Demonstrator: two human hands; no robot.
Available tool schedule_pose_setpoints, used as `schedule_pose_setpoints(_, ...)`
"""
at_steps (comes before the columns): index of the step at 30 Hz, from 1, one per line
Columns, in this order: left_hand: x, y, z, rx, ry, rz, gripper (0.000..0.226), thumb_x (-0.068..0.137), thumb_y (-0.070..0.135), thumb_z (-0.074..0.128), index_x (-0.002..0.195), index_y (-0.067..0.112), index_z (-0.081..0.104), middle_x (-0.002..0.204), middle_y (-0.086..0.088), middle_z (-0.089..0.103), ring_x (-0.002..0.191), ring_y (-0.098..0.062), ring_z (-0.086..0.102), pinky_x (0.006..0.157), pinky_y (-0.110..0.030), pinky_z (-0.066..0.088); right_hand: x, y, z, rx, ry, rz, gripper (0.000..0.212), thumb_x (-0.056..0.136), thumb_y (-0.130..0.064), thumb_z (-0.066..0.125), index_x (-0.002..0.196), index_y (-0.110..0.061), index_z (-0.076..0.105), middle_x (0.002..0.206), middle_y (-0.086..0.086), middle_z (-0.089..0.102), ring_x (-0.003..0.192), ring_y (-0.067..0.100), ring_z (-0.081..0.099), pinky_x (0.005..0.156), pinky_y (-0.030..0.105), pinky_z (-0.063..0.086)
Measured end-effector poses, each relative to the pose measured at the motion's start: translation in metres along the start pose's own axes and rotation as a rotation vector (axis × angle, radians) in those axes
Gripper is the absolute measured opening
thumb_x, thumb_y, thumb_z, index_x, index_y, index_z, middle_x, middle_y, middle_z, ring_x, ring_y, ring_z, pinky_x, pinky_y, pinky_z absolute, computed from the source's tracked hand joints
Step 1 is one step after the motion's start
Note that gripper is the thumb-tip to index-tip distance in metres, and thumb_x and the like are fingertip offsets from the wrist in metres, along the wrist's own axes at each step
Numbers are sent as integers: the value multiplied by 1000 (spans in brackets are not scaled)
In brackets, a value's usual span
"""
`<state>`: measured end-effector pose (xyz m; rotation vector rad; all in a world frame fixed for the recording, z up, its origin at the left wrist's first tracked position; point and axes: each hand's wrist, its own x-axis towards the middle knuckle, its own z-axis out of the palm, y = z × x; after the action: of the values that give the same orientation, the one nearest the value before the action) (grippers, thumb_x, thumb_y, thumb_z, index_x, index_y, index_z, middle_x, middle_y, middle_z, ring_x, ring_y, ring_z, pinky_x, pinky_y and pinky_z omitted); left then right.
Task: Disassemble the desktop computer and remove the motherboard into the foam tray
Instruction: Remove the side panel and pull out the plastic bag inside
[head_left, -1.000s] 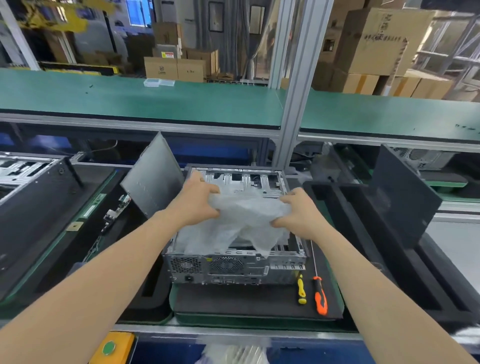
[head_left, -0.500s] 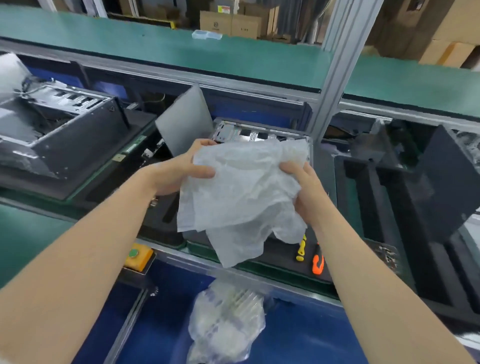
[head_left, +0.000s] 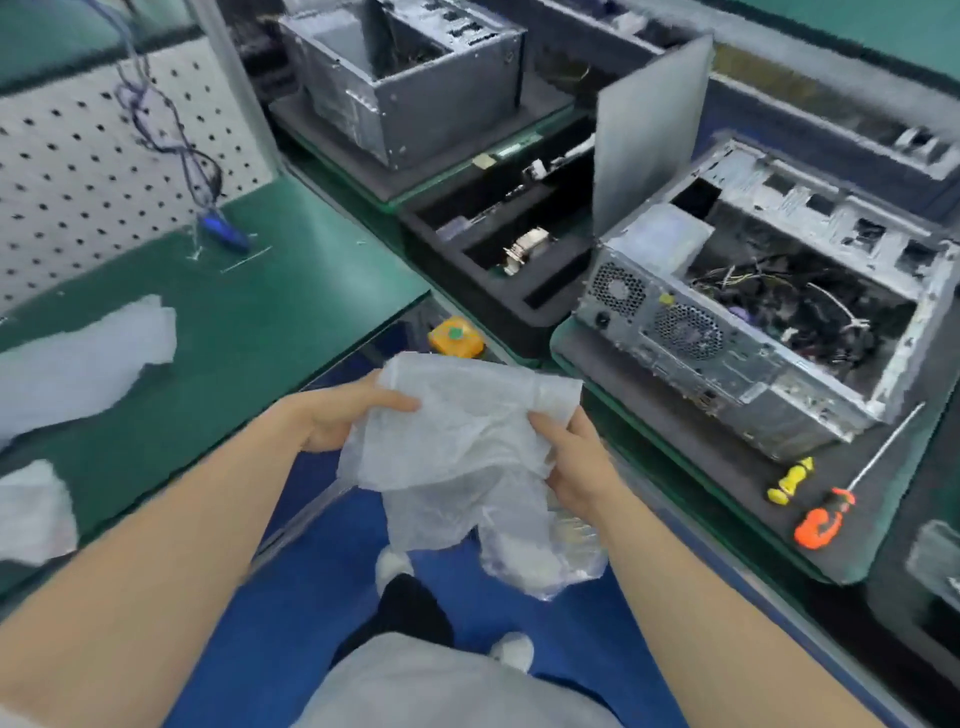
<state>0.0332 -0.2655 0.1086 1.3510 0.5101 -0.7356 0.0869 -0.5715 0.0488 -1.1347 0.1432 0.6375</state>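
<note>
A crumpled white plastic sheet (head_left: 467, 441) hangs over the blue floor, off the bench. My left hand (head_left: 337, 415) grips its left edge and my right hand (head_left: 571, 462) grips its right side. The open silver desktop computer case (head_left: 727, 332) lies on a dark mat to the right, cables tangled inside; the motherboard is not clearly seen. A black foam tray (head_left: 498, 249) with compartments holding small parts sits left of the case. A grey side panel (head_left: 644, 130) stands upright between tray and case.
A yellow-handled screwdriver (head_left: 789, 480) and an orange-handled screwdriver (head_left: 826, 519) lie on the mat before the case. Another open case (head_left: 410, 78) sits behind. A yellow button box (head_left: 456, 336) is at the bench edge. White bags (head_left: 88, 358) lie on the green side table, left.
Both hands lifted the plastic sheet off the computer case and carried it left and down over the floor. My view turned left, so the case is now at the right.
</note>
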Motion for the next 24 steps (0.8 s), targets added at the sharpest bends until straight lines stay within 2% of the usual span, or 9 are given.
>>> schedule_pose_setpoints(3,-26,-40,-40,-5,169,-54,99,62,37,93,146,37,39,135,-2,66,118,-27,68,97,-50,55,10,41,40,2,-45,97,49,94,-14,74,139,-20,57,137,14,66,120,40,66,91,56,58)
schedule_pose_setpoints(5,-43,-57,-70,11,297,-49,102,59,42,95,144,34,39,133,1,64,114,-24,69,88,-45,59,17,64,67,12,-69,167,52,94,-16,76,140,-25,56,138,10,66,122,38,66,96,63,55)
schedule_pose_setpoints(9,-76,-74,-138,100,570,45,85,63,47,96,131,35,47,121,10,61,101,-16,69,66,-30,59,35,103,129,12,-165,282,52,96,-19,74,143,-27,53,139,6,66,124,36,65,97,66,53)
schedule_pose_setpoints(12,-98,-72,-200,221,739,124,71,65,43,96,123,30,58,115,12,63,96,-10,65,74,-28,54,50,128,189,-65,-213,361,49,95,-19,75,141,-20,58,135,7,69,120,34,68,95,61,55)
schedule_pose_setpoints(14,-119,-66,-243,310,843,162,63,66,42,95,117,34,59,104,23,60,92,-5,60,71,-22,46,60,145,235,-177,-213,420,51,91,-23,80,138,-19,62,130,6,72,109,32,73,86,51,60)
schedule_pose_setpoints(15,-129,-63,-266,368,888,179,61,67,42,94,117,36,60,104,26,60,95,-9,61,73,-24,46,66,154,259,-214,-228,439,51,89,-24,82,137,-20,63,128,5,73,107,32,74,82,47,61)
schedule_pose_setpoints(18,-154,-56,-334,592,1019,191,68,71,44,92,130,24,64,130,5,66,121,-26,60,98,-39,49,89,183,338,-182,-271,470,45,90,-17,80,132,-19,66,127,6,73,108,30,74,77,39,62)
schedule_pose_setpoints(21,-172,-53,-384,742,1209,182,67,72,47,89,128,24,61,132,-4,60,120,-33,58,99,-46,49,108,213,413,-73,-284,502,49,92,-5,72,138,-18,61,130,7,72,108,29,73,82,41,61)
schedule_pose_setpoints(24,-175,-69,-409,1073,1417,110,73,74,48,85,136,30,52,147,-9,43,133,-36,45,110,-51,33,117,242,473,-26,-222,544,49,93,0,66,140,-14,59,129,9,72,104,27,72,77,36,61)
